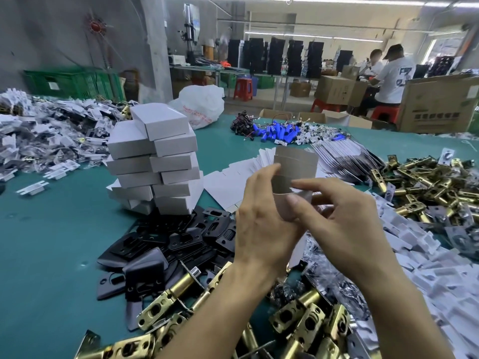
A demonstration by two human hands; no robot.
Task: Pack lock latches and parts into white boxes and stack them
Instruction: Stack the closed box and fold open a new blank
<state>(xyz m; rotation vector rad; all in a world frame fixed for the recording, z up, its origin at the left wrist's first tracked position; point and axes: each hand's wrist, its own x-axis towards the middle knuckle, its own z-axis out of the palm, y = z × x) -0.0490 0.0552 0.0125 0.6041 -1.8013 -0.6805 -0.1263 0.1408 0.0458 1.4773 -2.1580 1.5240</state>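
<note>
Both hands hold a white box (295, 167) upright in mid-air above the table, its grey inner flap showing toward me. My left hand (261, 218) grips its left side and bottom. My right hand (337, 216) pinches a flap at its lower right with thumb and fingers. A leaning stack of closed white boxes (155, 161) stands to the left. Brass lock latches (298, 320) lie heaped below my arms, and more brass latches (427, 185) are piled at the right. Black strike plates (176, 242) spread under the stack.
Flat unfolded box blanks (233, 182) fan out behind the held box. Bagged parts (46, 133) cover the far left; white plastic inserts (440, 268) the right. Blue batteries with wires (277, 132) lie farther back. Two people sit at cartons (438, 104) at the back right.
</note>
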